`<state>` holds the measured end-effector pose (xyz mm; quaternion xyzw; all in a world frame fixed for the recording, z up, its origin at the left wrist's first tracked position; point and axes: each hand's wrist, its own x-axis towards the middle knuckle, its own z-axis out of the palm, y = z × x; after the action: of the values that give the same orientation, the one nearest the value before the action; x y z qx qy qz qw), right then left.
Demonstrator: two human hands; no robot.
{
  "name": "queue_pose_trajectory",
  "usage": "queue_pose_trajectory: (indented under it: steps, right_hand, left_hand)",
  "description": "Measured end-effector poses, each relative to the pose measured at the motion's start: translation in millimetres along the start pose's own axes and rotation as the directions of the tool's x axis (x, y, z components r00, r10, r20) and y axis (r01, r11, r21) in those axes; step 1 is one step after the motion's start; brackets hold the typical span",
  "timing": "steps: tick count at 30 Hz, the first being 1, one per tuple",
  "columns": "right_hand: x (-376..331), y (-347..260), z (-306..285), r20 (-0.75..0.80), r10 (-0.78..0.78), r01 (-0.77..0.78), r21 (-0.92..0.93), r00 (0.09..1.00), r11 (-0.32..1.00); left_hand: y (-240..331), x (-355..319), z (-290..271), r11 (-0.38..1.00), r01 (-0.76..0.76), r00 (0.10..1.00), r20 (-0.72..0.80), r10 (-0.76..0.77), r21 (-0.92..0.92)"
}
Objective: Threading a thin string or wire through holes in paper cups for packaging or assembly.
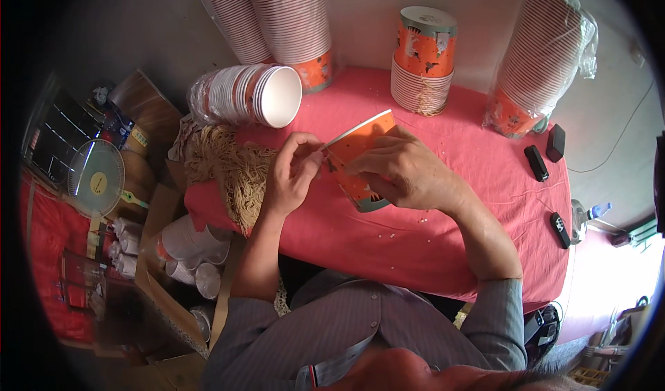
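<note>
Paper cup point(358, 161), orange with dark printed figures and a pale rim, is lying tilted over the middle of the bench point(485, 204), mouth pointing up and away from the person. Right hand point(405, 173) is wrapping over its side and bottom end, grasping it firmly. Left hand point(291, 173) is pinching at the rim edge with thumb and fingertips; something thin may be between them, too small to tell.

Risks, judged from this pose: the right hand is pressing on a thin wall, so the cup could be creasing or going oval. The pinch at the rim could be tearing or bending the lip. A slip sideways would be knocking the lying sleeve of white-lined cups point(249, 93) just beyond the left hand. Pale string bundle point(232, 166) is hanging off the bench edge near the left wrist and could be snagging. Small crumbs are dotting the red cloth below the cup.
</note>
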<state>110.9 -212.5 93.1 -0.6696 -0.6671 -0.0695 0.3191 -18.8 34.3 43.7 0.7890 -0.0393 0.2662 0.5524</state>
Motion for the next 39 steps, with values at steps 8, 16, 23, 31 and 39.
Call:
queue_pose_trajectory:
  steps: [8,16,23,31,39]
  right_hand:
    - [0.1,5.6,-5.4,-0.042,0.049,-0.044,0.108,0.998,0.993]
    - [-12.1,51.8,-26.0,0.066,0.295,-0.302,0.225,0.953,0.926]
    - [-14.9,56.0,-22.9,0.131,0.244,-0.277,0.414,0.961,0.867]
    - [-18.3,74.0,-36.6,0.026,0.395,-0.377,0.362,0.918,0.853]
    - [-23.1,95.0,-81.7,-0.504,0.738,-0.004,0.825,0.45,0.566]
  left_hand:
    - [-4.1,5.6,7.1,0.991,0.031,0.998,-0.066,-0.023,0.13]
    - [-35.1,12.7,-10.2,0.986,0.141,0.952,-0.261,-0.161,-0.094]
    - [-71.0,44.5,-22.7,0.863,0.417,0.886,-0.084,-0.456,-0.286]
    - [-62.7,105.1,-2.3,0.805,0.474,0.873,0.07,-0.483,-0.357]
    - [-155.2,93.1,13.8,0.901,0.036,0.96,-0.266,0.089,0.433]
